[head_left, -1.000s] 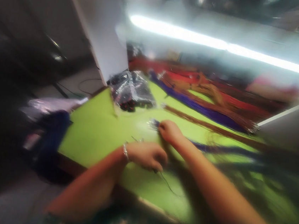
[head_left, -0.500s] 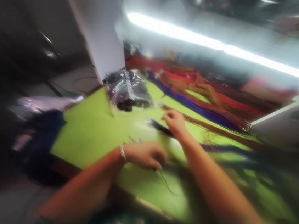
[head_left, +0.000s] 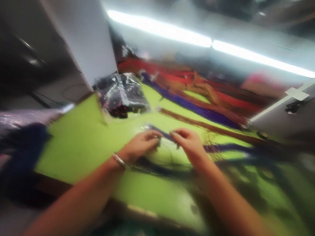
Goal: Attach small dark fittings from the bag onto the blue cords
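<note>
My left hand (head_left: 143,143), with a bangle at the wrist, is closed in a pinch above the middle of the green tabletop (head_left: 67,142). A thin dark wire (head_left: 171,151) curves away from its fingertips. Facing it, my right hand (head_left: 189,143) is pinched closed too; blur hides what its fingertips grip. Behind both hands lies a dark blue wire bundle (head_left: 156,128) with pale tips at its left end. Under and in front of them is another dark wire bundle (head_left: 166,169), partly covered by my left hand and right forearm.
Brown wires (head_left: 196,120), a purple bundle (head_left: 192,106) and red wires (head_left: 162,69) lie toward the back. A clear plastic bag (head_left: 122,95) of dark parts sits at back left beside a white panel (head_left: 90,32). Dark blue cloth (head_left: 26,157) is at the left edge.
My left hand has risen and come close to my right hand, bringing the thin wire along. My right hand stays near the blue bundle. The whole view has shifted slightly.
</note>
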Tool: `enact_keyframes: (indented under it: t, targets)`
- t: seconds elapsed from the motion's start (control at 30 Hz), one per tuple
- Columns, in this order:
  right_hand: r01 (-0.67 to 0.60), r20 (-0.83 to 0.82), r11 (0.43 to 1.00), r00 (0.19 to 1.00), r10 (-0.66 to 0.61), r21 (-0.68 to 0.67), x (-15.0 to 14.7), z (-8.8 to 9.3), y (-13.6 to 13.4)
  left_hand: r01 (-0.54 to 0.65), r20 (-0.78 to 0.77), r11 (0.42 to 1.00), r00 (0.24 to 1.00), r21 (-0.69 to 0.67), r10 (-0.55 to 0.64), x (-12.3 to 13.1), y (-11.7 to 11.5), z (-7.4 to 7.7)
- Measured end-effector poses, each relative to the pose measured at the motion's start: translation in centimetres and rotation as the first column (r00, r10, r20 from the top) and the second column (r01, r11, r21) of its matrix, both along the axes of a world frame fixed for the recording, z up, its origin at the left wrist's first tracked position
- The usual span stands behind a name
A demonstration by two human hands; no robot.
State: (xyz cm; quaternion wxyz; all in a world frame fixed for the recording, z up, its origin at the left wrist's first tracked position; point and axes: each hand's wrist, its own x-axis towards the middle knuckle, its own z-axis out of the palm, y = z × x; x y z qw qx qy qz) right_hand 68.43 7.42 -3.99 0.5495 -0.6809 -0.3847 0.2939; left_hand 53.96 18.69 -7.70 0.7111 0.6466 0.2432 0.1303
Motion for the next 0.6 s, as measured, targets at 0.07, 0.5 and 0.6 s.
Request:
enact_keyframes:
  t: [0.07,0.5,0.6]
  targets:
    - [-0.010,0.157,0.999,0.987,0.017,-0.041,-0.4,-1.1,-0.7,-0.048,0.032,0.988,0.998,-0.147,0.053,0.3,-0.1,-0.3]
    - [-0.028,0.649,1.000,0.761,0.018,0.006,-0.8,-3.8,-1.2,0.014,0.051,0.919,0.999,-0.395,0.007,0.6,-0.6,-0.2]
    - [-0.061,0.764,0.998,0.643,0.041,-0.002,-0.7,-3.8,-1.4,0.039,0.056,0.924,0.998,-0.380,-0.020,0.6,-0.6,-0.3]
